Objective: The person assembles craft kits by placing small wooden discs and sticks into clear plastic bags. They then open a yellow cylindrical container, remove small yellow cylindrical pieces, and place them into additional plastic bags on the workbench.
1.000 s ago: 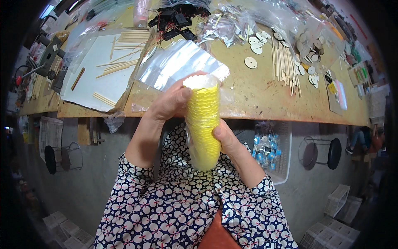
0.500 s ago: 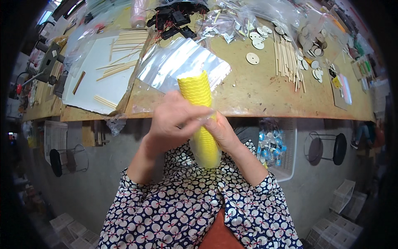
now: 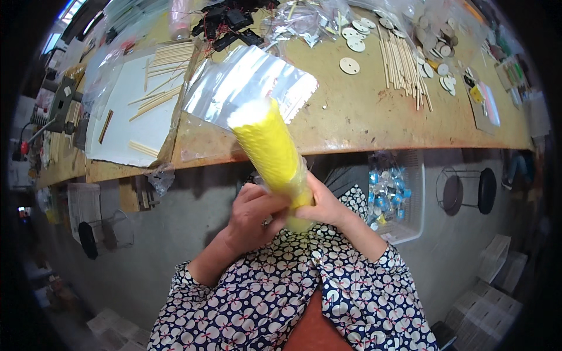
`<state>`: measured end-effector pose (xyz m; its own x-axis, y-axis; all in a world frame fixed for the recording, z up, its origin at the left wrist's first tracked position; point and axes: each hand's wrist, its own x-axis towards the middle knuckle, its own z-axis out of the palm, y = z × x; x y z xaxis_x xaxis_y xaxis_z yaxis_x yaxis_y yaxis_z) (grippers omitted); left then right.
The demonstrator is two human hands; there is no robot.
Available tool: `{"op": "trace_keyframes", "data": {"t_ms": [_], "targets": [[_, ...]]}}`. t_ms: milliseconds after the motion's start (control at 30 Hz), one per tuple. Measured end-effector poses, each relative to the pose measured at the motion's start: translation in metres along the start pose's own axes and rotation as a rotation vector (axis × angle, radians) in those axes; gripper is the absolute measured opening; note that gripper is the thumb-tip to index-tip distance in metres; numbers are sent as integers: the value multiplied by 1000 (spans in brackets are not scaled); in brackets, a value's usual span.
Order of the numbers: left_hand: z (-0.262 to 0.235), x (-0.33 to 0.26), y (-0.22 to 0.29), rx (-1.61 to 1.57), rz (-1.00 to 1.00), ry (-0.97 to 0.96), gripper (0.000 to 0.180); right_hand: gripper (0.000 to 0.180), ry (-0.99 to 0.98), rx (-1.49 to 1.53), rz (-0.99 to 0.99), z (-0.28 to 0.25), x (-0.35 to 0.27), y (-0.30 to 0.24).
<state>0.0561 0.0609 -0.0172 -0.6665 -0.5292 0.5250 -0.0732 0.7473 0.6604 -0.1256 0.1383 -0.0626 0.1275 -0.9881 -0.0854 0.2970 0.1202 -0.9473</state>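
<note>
A long yellow stack of nested pieces with wavy edges (image 3: 263, 143) tilts up and to the left in front of me, over the table's front edge. Around its lower part is a crumpled clear plastic sleeve (image 3: 300, 202); the upper part looks bare. My left hand (image 3: 253, 213) is closed with bent fingers on the sleeve at the stack's lower left. Gripping the lower right side is my right hand (image 3: 322, 202), its thumb across the front. What kind of pieces they are I cannot make out, and motion blurs the lower end.
On the table (image 3: 351, 117) lie a clear flat bag (image 3: 246, 85), thin wooden sticks (image 3: 404, 70), round wooden discs (image 3: 349, 65) and black wired parts (image 3: 231, 23). A white sheet (image 3: 120, 126) holds more sticks. A white basket (image 3: 414, 199) stands below the right edge.
My left hand has moved down the stack toward its lower end. The stack leans further left, and more of its yellow upper part shows. The whole view has shifted slightly.
</note>
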Motion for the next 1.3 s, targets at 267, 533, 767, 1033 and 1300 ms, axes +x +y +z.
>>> {"op": "trace_keyframes", "data": {"t_ms": [267,533,767,1033,1300], "targets": [[-5,-27,0,-139,-249,91,51,70,-66,-288,-141,2,-6,48],[1,-26,4,121,-114,-181,22,64,151,-480,-235,12,-2,25],[-40,12,4,223,143,48,24,72,86,-611,-522,31,63,-49],[-80,30,-26,233,-168,432,31,77,45,-987,-397,58,171,-111],[-158,25,-67,683,-92,257,53,73,-78,-1582,-221,63,196,-135]]}}
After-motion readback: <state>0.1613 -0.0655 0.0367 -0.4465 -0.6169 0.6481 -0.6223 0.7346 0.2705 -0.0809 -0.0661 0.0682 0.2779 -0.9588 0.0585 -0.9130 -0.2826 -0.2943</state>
